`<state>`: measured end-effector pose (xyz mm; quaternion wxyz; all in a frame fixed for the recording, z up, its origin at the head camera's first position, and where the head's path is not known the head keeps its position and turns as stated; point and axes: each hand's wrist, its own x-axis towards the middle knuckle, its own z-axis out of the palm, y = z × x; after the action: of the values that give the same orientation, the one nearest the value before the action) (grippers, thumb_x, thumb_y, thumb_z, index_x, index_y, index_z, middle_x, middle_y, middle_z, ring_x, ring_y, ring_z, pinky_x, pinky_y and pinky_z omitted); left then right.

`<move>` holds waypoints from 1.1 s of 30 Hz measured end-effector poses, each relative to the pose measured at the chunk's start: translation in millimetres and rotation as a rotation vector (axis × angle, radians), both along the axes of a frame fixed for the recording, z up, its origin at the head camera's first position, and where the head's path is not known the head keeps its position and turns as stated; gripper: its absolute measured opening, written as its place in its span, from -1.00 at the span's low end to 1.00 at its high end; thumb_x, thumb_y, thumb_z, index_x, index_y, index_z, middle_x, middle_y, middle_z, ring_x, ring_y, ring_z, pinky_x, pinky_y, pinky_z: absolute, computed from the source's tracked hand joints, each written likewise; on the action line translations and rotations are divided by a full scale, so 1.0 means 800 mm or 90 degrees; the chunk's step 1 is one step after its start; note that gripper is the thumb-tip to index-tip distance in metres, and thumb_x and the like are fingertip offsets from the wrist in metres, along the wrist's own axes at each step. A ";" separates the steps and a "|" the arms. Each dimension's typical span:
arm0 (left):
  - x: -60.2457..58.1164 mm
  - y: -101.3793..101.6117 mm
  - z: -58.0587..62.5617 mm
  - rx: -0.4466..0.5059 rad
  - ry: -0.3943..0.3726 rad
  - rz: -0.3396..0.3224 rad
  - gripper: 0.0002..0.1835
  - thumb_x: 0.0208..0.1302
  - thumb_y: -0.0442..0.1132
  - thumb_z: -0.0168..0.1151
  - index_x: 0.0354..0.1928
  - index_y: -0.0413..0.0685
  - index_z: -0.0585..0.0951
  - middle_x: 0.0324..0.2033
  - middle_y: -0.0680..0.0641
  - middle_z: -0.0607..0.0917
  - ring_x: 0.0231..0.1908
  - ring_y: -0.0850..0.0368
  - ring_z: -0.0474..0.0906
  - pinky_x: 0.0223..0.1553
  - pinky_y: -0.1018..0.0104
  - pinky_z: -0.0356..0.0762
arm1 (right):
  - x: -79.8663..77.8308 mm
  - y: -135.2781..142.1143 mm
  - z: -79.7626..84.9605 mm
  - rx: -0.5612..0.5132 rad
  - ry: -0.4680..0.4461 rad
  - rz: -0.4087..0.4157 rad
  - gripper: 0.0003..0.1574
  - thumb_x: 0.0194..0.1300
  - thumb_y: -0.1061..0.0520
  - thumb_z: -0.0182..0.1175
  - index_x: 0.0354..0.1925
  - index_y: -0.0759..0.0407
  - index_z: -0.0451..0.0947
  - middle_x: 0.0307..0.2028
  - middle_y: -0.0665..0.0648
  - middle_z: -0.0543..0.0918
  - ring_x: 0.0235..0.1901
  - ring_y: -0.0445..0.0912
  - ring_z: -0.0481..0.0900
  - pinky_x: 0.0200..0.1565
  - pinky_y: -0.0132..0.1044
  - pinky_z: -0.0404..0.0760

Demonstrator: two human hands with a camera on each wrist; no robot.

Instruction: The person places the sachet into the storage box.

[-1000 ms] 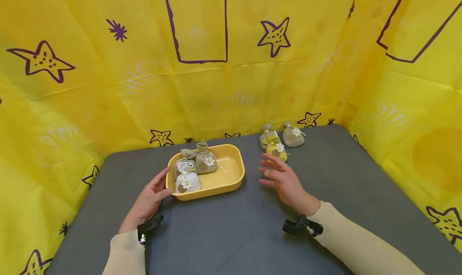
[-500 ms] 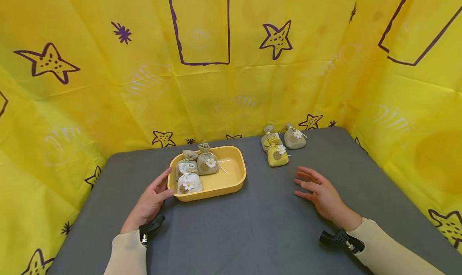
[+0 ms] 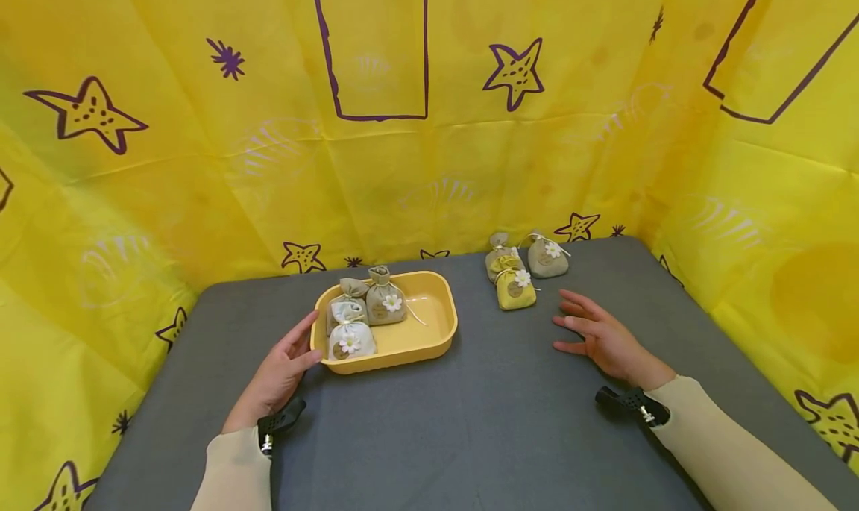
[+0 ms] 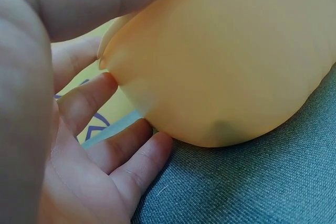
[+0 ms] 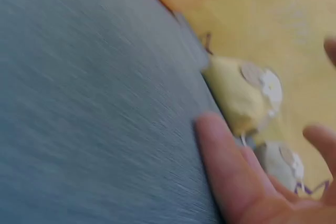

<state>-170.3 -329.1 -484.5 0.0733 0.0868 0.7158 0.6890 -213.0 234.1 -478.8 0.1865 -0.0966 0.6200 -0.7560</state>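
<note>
In the head view my left hand (image 3: pixel 277 375) rests against the left end of a yellow tray (image 3: pixel 435 318), fingers extended. The left wrist view shows its fingertips touching the tray's outer wall (image 4: pixel 226 61). Inside the tray, a white drawstring sachet (image 3: pixel 356 339) with a flower sits in front of two grey-beige sachets, one of them this flowered sachet (image 3: pixel 385 311). My right hand (image 3: pixel 607 343) hovers over the table with spread fingers, holding nothing. A yellow sachet (image 3: pixel 514 295) stands beyond its fingertips, close to a beige sachet (image 3: pixel 495 263) and another flowered beige sachet (image 3: pixel 548 260).
A grey cloth-covered table (image 3: pixel 456 429) carries everything. Yellow fabric (image 3: pixel 376 190) printed with starfish hangs along its back and sides. Dark straps with cameras (image 3: pixel 634 405) sit at both wrists.
My right hand has drawn back to the right, away from the yellow sachet, which stays on the table. My left hand keeps its place at the tray.
</note>
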 end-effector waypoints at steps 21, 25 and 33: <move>0.000 0.001 -0.002 0.003 -0.011 0.010 -0.19 0.43 -0.42 0.16 0.58 -0.09 -0.02 0.56 -0.12 -0.13 0.52 -0.06 -0.26 0.33 0.26 0.09 | -0.085 -0.024 -0.008 0.026 -0.023 -0.010 -0.08 0.47 0.29 0.13 0.57 0.18 -0.12 0.55 0.24 -0.24 0.47 0.20 -0.11 0.16 0.17 0.47; 0.000 0.000 -0.002 0.001 -0.010 0.010 -0.19 0.43 -0.42 0.16 0.58 -0.09 -0.01 0.56 -0.12 -0.12 0.52 -0.07 -0.26 0.30 0.33 0.14 | -0.091 -0.030 -0.006 0.051 -0.006 -0.002 -0.08 0.43 0.29 0.18 0.56 0.19 -0.06 0.53 0.27 -0.15 0.46 0.23 -0.05 0.16 0.16 0.48; -0.003 -0.001 -0.001 0.009 -0.005 0.002 -0.21 0.44 -0.43 0.14 0.58 -0.10 0.00 0.56 -0.12 -0.12 0.52 -0.07 -0.26 0.29 0.36 0.18 | -0.102 -0.047 0.000 0.187 0.025 0.023 -0.06 0.38 0.17 0.29 0.55 0.09 0.05 0.46 0.32 0.10 0.38 0.24 0.18 0.16 0.10 0.50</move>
<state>-173.0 -329.5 -485.5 0.0744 0.0832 0.7106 0.6947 -294.5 196.5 -478.5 0.2000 -0.0936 0.7257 -0.6516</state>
